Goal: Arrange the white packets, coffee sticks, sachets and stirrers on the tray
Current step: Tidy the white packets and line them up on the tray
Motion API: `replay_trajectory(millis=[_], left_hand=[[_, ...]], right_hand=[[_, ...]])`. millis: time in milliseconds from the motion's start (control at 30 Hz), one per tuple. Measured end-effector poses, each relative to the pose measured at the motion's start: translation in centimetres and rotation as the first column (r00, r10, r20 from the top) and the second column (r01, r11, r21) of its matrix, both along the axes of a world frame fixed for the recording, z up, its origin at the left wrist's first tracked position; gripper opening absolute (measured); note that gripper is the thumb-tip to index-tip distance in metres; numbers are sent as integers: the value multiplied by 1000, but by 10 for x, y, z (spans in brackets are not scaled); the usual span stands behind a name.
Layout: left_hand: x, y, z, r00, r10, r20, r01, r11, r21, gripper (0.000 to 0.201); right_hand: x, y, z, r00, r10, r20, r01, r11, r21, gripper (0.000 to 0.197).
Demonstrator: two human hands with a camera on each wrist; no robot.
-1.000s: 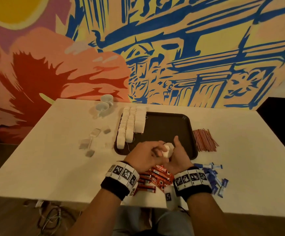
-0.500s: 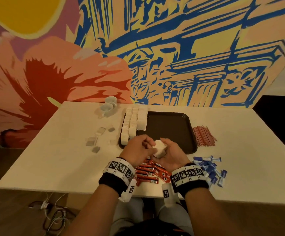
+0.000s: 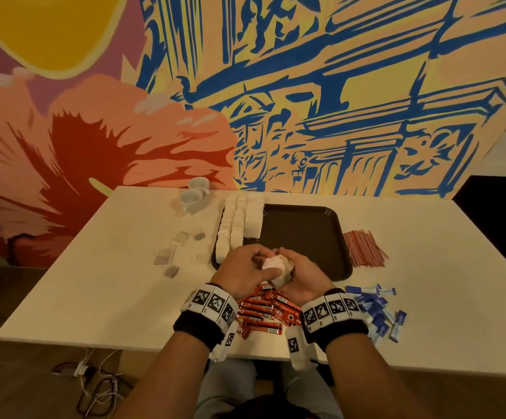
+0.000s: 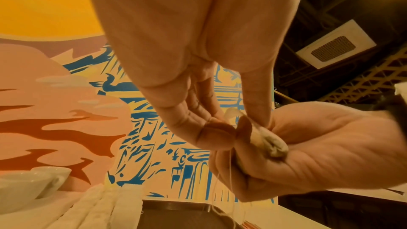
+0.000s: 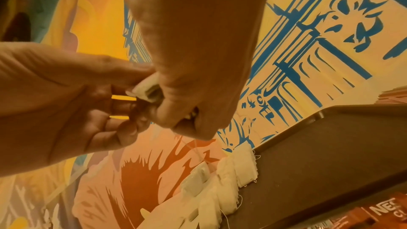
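Both hands meet over the near edge of the dark brown tray [image 3: 306,237] and hold one white packet [image 3: 275,272] between them. My left hand [image 3: 259,263] pinches it from the left, and in the left wrist view its fingertips [image 4: 220,126] press the packet [image 4: 273,144], with threads hanging below. My right hand [image 3: 289,269] curls around it from the right. Three rows of white packets [image 3: 239,225] lie along the tray's left side. Red coffee sticks [image 3: 263,313], blue sachets [image 3: 375,313] and red stirrers [image 3: 363,247] lie on the table off the tray.
Two white cups [image 3: 194,195] stand at the back left of the white table [image 3: 109,282]. A few loose packets [image 3: 170,255] lie left of the tray. A painted wall rises right behind the table. Cables lie on the floor at the lower left.
Both hands stay together on the white packet and have turned it between the fingers. The head view has shifted slightly; nothing else on the table has moved.
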State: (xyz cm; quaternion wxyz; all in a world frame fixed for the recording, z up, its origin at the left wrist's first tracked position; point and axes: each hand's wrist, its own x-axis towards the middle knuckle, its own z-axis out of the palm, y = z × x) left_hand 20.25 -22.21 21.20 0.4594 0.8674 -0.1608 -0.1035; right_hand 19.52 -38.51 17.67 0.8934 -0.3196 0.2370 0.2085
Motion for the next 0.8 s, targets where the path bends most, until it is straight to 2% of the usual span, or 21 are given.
replay_trajectory(millis=[133,233,333,400,500,567,700,800], left_hand=[[9,-5,-2,999,17,28,-16,1000,-21,26],[21,-9,-1,1000,26,15,-23,989,-148,14],[33,-14,5,1000,3,3,-2,966,-260,12],[43,-18,9,999,5,36,6,957,-289,13],[53,-24,13,995,9,100,25,944,-329,17],[60,-26,15,997,10,81,18,940,-342,17],[67,-26,24,1000,11,-17,-15,954,-301,17],[70,-25,32,997,47,-54,-60,962,-265,18]], right_hand=[[5,-4,0,1000,-30,-4,30,1000,2,23],[17,-14,-7,996,-74,-42,72,996,-44,24],[31,-28,-15,982,-127,-137,124,992,-28,28],[36,-36,-10,992,3,-125,-6,1000,-25,27],[44,-44,2,967,250,-42,-251,968,-28,53],[51,-47,11,936,351,19,-350,936,-29,58],[64,-56,20,919,376,120,-365,925,-104,37],[65,-63,28,922,349,165,-311,925,-217,36]])
